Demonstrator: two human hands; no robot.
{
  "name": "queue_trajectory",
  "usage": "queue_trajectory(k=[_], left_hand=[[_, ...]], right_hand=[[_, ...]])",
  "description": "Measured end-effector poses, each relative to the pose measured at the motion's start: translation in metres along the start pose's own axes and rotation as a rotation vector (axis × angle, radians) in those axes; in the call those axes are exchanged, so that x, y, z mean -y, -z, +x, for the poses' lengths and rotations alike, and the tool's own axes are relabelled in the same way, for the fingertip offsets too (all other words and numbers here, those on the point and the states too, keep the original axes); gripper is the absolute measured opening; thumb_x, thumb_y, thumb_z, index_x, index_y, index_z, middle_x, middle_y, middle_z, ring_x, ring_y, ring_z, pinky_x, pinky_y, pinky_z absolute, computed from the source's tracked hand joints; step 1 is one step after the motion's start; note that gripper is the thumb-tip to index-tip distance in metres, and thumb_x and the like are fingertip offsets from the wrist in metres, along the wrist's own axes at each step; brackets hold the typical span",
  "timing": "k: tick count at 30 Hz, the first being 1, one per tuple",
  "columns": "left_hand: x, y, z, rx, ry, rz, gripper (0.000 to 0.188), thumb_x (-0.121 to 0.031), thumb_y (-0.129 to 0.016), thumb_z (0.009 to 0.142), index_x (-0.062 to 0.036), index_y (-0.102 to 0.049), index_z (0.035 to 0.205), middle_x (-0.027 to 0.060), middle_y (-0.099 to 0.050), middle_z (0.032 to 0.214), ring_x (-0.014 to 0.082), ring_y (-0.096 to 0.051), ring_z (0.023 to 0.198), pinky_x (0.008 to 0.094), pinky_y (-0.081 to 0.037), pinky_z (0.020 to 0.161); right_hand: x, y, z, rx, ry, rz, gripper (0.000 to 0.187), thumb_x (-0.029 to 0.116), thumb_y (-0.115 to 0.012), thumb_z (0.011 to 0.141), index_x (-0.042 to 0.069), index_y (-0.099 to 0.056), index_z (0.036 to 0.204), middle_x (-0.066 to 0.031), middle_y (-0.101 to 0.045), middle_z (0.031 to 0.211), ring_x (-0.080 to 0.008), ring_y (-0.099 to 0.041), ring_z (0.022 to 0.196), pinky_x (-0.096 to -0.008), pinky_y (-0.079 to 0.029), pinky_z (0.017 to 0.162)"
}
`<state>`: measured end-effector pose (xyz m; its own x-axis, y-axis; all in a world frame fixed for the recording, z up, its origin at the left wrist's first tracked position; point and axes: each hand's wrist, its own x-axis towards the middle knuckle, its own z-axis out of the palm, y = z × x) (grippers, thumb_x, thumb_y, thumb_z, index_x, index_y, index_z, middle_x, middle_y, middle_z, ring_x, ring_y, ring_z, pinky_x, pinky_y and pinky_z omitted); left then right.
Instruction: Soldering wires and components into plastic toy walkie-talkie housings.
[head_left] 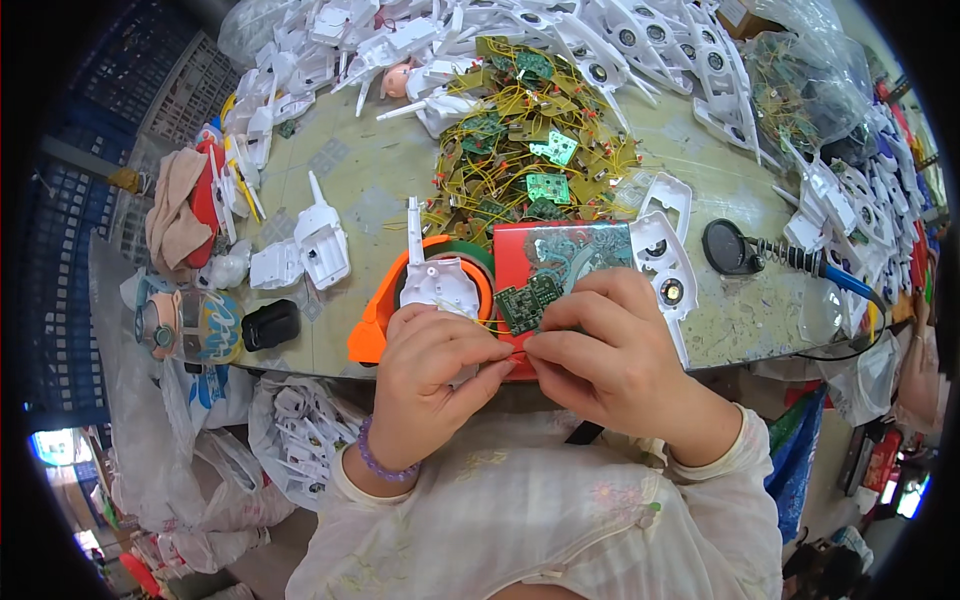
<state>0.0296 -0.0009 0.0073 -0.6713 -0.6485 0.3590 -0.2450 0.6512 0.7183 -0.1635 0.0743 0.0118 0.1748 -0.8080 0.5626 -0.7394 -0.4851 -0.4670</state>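
Observation:
Just in front of me at the table's near edge, my left hand [435, 362] and my right hand [612, 350] are both closed in a pinch, fingertips almost meeting. A thin wire [517, 352] runs between their fingertips; its ends are hidden. Right above the fingers is a small green circuit board [528, 304], close to my right hand's fingers, with yellow wire at its left side. Beyond my left hand, a white plastic housing half with an antenna [440, 285] rests on an orange tape dispenser [376, 325] with a green roll. Under the board lies a red, picture-printed flat box [512, 250].
A heap of wired circuit boards [540, 150] fills the table's middle, white housings [640, 40] behind it. To the right stand a white speaker housing [668, 262] and a blue-handled soldering iron [845, 280] in a spring holder. Leftward are a bottle [205, 325] and housing pieces [322, 245].

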Motion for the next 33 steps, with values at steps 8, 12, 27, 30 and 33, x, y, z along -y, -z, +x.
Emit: queue_trajectory(k=[8,12,27,30,33], left_hand=[[0.003,-0.001,0.002,-0.008,0.004,-0.087,0.015,-0.006,-0.072,0.068,-0.0100,-0.067,0.082,0.0015,-0.063,0.079,0.0198,-0.061,0.078,0.0363,-0.038,0.083],[0.009,0.002,0.000,-0.004,-0.039,-0.054,0.016,-0.006,-0.073,0.067,-0.0099,-0.068,0.083,0.0016,-0.063,0.078,0.0192,-0.061,0.077,0.0369,-0.038,0.082],[0.011,0.001,0.020,0.087,-0.288,0.097,0.022,-0.001,-0.074,0.065,-0.0038,-0.067,0.085,0.0098,-0.066,0.101,0.0297,-0.063,0.106,0.0377,-0.054,0.083],[0.013,-0.001,0.017,0.067,-0.283,0.103,0.020,0.001,-0.073,0.064,-0.0026,-0.065,0.083,0.0106,-0.067,0.103,0.0306,-0.064,0.105,0.0359,-0.055,0.079],[0.010,-0.001,0.016,0.019,-0.269,0.135,0.018,0.002,-0.072,0.065,-0.0022,-0.064,0.081,0.0099,-0.067,0.100,0.0296,-0.065,0.102,0.0353,-0.055,0.078]], right_hand=[[0.007,-0.005,-0.004,-0.048,-0.004,-0.046,0.033,0.007,-0.076,0.058,0.009,-0.067,0.090,-0.0038,-0.061,0.094,-0.0251,-0.054,0.085,-0.0368,-0.043,0.072],[0.007,-0.006,-0.003,-0.055,0.001,-0.069,0.033,0.012,-0.075,0.062,0.009,-0.066,0.094,-0.0045,-0.060,0.094,-0.0252,-0.054,0.087,-0.0383,-0.042,0.075],[0.001,-0.001,0.009,0.001,-0.181,-0.154,0.039,0.008,-0.073,0.074,0.006,-0.061,0.111,-0.0095,-0.063,0.107,-0.0291,-0.057,0.098,-0.0408,-0.044,0.085],[-0.003,0.002,0.002,-0.105,-0.178,-0.119,0.042,0.006,-0.071,0.072,0.004,-0.059,0.112,-0.0085,-0.063,0.105,-0.0279,-0.056,0.099,-0.0410,-0.042,0.087],[-0.008,0.022,-0.019,-0.301,-0.262,-0.014,0.037,-0.003,-0.068,0.075,0.002,-0.059,0.111,-0.0114,-0.062,0.103,-0.0268,-0.059,0.090,-0.0369,-0.045,0.082]])
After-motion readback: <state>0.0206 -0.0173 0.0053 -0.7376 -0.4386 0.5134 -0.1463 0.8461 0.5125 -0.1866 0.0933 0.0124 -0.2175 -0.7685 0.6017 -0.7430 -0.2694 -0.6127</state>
